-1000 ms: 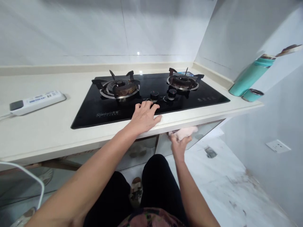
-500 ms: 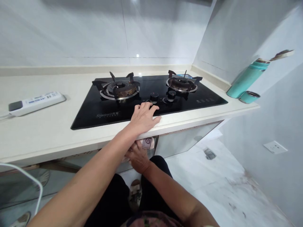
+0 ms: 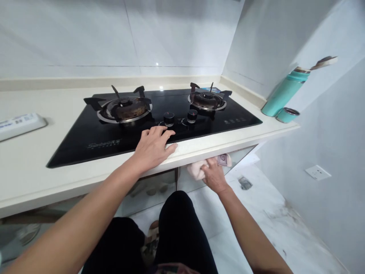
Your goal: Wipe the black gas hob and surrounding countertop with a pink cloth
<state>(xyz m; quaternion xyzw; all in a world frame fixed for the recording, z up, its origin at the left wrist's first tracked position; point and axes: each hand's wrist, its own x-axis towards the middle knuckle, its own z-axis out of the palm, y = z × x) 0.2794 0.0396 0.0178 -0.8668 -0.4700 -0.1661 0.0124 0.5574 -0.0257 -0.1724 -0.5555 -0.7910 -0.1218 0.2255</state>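
Observation:
My left hand (image 3: 155, 146) rests with spread fingers on the front edge of the black gas stove (image 3: 137, 139), just below its left knob (image 3: 169, 118). Its palm lies over the pale countertop edge. Lower and to the right, my right hand (image 3: 214, 175) grips a pinkish cloth (image 3: 196, 169) with a purple patterned corner. That cloth is against the glass cabinet door (image 3: 189, 183) under the counter. The right knob (image 3: 192, 116) stands beside the left one, untouched.
Two burners with black pan supports (image 3: 125, 108) top the stove. At the right end of the counter (image 3: 25, 167) stand a teal flask (image 3: 286, 93) and its cup (image 3: 287, 115). A white power strip (image 3: 21, 125) lies at left. A wall socket (image 3: 318, 172) is on the right.
My right hand has carried the cloth rightwards along the cabinet front, out from under my left arm. My left hand stays at the stove's edge. The view has shifted to the right.

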